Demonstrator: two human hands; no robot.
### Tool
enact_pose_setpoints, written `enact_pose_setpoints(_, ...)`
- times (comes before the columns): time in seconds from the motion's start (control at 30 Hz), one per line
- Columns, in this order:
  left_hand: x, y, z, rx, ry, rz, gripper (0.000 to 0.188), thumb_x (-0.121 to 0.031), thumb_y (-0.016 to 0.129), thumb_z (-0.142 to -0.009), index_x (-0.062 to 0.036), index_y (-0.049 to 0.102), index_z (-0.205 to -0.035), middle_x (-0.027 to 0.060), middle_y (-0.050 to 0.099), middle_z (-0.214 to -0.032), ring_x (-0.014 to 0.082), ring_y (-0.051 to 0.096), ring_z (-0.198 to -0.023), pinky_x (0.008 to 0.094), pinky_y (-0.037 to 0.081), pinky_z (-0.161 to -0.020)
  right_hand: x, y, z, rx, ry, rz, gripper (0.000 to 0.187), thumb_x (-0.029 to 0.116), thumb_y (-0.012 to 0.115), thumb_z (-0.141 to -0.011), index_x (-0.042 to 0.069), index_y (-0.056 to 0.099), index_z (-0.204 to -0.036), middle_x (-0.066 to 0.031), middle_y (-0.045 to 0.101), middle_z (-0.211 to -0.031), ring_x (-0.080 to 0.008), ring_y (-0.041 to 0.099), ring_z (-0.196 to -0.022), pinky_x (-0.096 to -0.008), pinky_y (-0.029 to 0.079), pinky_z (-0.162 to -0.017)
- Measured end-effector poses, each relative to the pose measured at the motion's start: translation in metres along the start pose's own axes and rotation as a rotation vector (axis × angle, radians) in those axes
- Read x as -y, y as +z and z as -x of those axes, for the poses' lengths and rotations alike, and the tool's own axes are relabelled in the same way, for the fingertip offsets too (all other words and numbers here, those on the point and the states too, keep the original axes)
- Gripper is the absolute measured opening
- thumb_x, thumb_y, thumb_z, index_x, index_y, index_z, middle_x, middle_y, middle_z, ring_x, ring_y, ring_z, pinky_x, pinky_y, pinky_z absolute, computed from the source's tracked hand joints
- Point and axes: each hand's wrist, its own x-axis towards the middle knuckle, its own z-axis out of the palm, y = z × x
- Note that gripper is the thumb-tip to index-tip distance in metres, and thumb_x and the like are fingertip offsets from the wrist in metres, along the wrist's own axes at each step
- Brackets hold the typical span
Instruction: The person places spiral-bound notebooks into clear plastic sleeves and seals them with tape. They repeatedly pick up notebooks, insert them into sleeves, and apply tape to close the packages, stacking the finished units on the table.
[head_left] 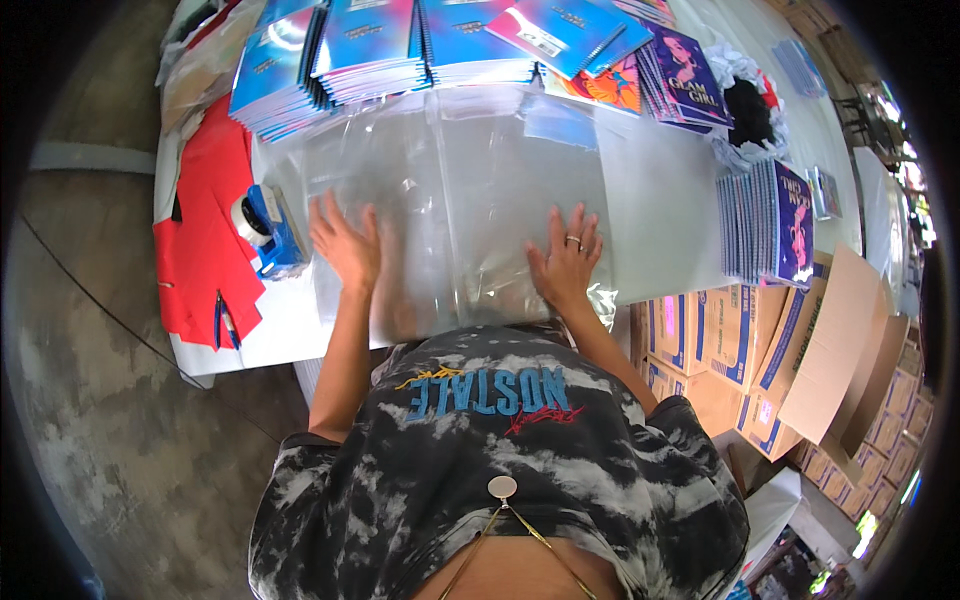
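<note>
A large sheet of clear plastic (480,200) lies flat over the white table, creased down its middle and hanging toward my body at the near edge. My left hand (347,240) rests on its left part, fingers spread, holding nothing. On the right part lies my right hand (568,255), also spread and with a ring on one finger. Left of my left hand stands a blue tape dispenser (280,232) with a roll of tape. Beyond the plastic, stacks of blue and pink spiral notebooks (368,45) line the far side.
Red sheets (210,225) with a pair of pens (226,322) lie at the table's left edge. Purple spiral notebooks (765,222) are stacked at the right, near crumpled white plastic (735,75). Cardboard boxes (725,335) stand below the table's right side, one with raised flaps.
</note>
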Motion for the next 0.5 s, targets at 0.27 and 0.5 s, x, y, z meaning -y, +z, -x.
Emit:
enact_pose_setpoints(0.27,0.008,0.021,-0.004,0.469,0.027,-0.272,0.079,-0.064,0.034,-0.086,-0.0153,0.019,-0.145,0.0202,0.007,-0.150,0.0382,-0.003,-0.138,0.0522,-0.001,-0.109,-0.013,-0.005,0.007,0.005,0.174,-0.007,0.077,0.058,0.039,-0.087,0.010,0.019,-0.144,-0.0241,0.007,-0.149,-0.0429,0.000,-0.137,-0.0581,0.000,-0.106)
enact_pose_setpoints(0.5,0.017,0.017,0.007,0.300,-0.028,-0.235,0.080,-0.064,0.036,-0.085,-0.0164,0.015,-0.146,0.0173,0.006,-0.151,0.0364,-0.001,-0.139,0.0545,-0.002,-0.108,-0.016,0.001,-0.024,-0.069,0.265,-0.016,0.084,0.059,0.041,-0.085,0.003,0.017,-0.143,-0.0289,0.006,-0.147,-0.0438,0.002,-0.137,-0.0588,0.000,-0.106)
